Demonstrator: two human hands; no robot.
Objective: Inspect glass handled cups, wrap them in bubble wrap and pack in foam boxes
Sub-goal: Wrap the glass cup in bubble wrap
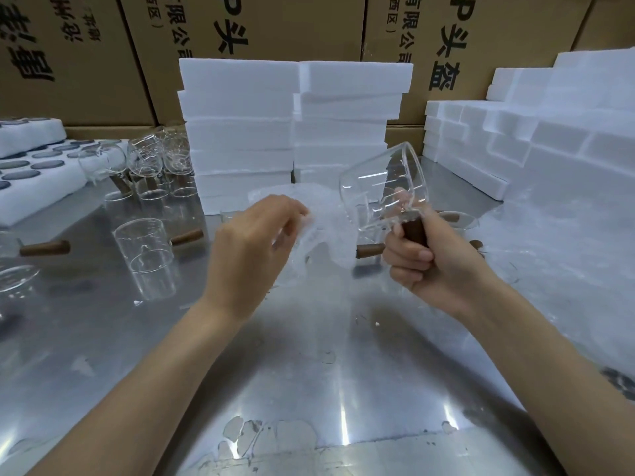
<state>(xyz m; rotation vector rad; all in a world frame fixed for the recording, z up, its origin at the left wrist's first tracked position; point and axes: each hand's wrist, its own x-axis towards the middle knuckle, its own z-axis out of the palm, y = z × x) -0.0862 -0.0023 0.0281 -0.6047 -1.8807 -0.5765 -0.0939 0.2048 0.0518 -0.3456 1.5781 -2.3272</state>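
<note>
On the left, a white foam tray (pixel 41 187) has round holes with dark stuff inside, and glass cups (pixel 144 156) stand beside it on the shiny counter (pixel 309 372). The left hand (pixel 247 249) pinches bubble wrap (pixel 326 231) in its fingers. The right hand (pixel 429 266) has its fingers curled round the brown handle (pixel 414 231) of a tipped glass cup (pixel 381 187). Brown boxes (pixel 309 25) behind show Chinese writing.
</note>
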